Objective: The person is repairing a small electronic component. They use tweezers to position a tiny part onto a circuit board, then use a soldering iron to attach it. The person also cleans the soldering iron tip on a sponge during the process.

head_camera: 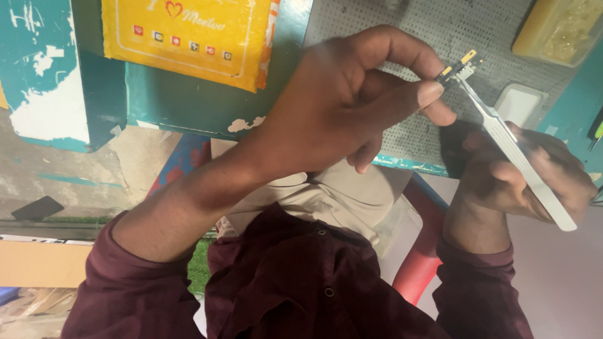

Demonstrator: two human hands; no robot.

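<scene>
small part (461,64): too small to tell its kind; its dark end is hidden between the left hand's fingertips (430,94).
tweezers (515,147): the middle of the shaft is covered by the right hand (524,172); the tips are too fine to tell how they grip.
yellow packet (188,37): cut off by the top edge.
yellow container (559,28): cut by the top and right edges; contents blurred.
white tray (518,103): partly hidden behind the tweezers.
green-handled tool (597,129): mostly cut off at the right edge.
</scene>
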